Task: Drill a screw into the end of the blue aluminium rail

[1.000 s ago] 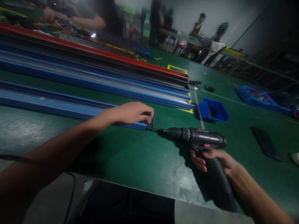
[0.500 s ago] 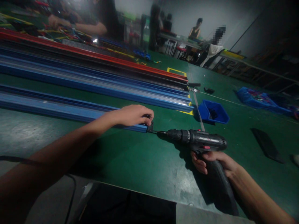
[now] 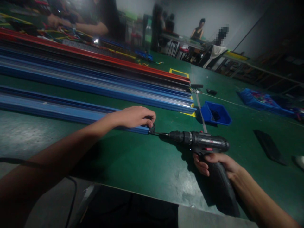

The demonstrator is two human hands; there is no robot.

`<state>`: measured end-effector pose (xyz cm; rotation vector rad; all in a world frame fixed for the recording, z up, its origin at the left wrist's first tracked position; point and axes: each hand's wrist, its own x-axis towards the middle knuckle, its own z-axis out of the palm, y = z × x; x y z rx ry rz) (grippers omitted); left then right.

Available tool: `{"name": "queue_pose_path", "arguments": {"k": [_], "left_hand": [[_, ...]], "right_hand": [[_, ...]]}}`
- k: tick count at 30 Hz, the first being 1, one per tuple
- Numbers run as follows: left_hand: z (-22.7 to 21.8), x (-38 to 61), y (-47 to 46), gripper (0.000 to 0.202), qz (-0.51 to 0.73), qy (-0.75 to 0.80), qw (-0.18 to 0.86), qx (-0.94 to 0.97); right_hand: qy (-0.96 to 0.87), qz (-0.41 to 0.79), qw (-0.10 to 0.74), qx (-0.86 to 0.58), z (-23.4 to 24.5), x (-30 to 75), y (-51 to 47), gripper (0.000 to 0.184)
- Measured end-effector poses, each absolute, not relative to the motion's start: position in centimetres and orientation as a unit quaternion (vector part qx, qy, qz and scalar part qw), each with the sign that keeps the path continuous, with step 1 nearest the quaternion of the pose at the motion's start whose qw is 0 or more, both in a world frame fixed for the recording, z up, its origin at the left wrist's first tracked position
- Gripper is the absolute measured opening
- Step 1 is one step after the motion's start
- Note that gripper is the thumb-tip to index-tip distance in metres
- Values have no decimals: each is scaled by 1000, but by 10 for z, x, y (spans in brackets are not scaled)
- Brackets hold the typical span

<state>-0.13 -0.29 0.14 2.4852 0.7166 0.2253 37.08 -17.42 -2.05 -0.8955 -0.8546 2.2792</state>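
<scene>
A long blue rail (image 3: 59, 109) lies along the green table (image 3: 142, 161), with a small black end piece (image 3: 151, 128) at its near end. My left hand (image 3: 135, 116) is closed over that end, pressing on the rail and the black piece. My right hand (image 3: 213, 163) grips the handle of a black cordless drill (image 3: 201, 144). The drill lies level, and its bit (image 3: 156, 134) touches the black end piece.
Several more blue rails (image 3: 95, 85) and a red one (image 3: 106, 58) lie stacked behind. A blue bin (image 3: 216, 113) sits to the right, a black flat object (image 3: 269, 146) farther right, a blue tray (image 3: 263, 99) beyond. Other people work at tables in the background.
Almost nothing differs. The view has shifted slightly; both hands, the drill and the rail keep the same arrangement.
</scene>
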Motion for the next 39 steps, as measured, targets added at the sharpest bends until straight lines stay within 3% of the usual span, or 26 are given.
{"name": "queue_pose_path", "arguments": {"k": [39], "left_hand": [[0, -2, -2, 10, 66, 279, 270, 919]], "right_hand": [[-300, 839, 260, -371, -23, 371, -175, 31]]}}
